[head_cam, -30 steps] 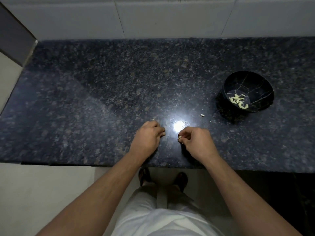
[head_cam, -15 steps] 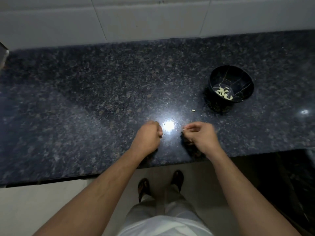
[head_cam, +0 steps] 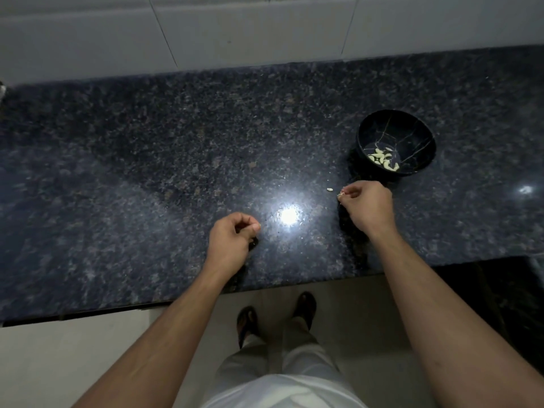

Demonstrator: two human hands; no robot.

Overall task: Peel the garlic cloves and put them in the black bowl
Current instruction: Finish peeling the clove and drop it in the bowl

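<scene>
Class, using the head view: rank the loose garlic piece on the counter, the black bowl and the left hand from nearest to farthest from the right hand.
1. Loose garlic piece, just left of the right hand fingertips.
2. Black bowl, just beyond it on the counter.
3. Left hand, farther left and nearer the person.

Dark granite counter (head_cam: 147, 172), pale tiled wall (head_cam: 235, 30)

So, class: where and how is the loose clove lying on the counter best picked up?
Pinch the loose clove across its narrow middle, from above: it lies flat on the counter, so only its top and sides are exposed. The right hand is nearest.
</scene>
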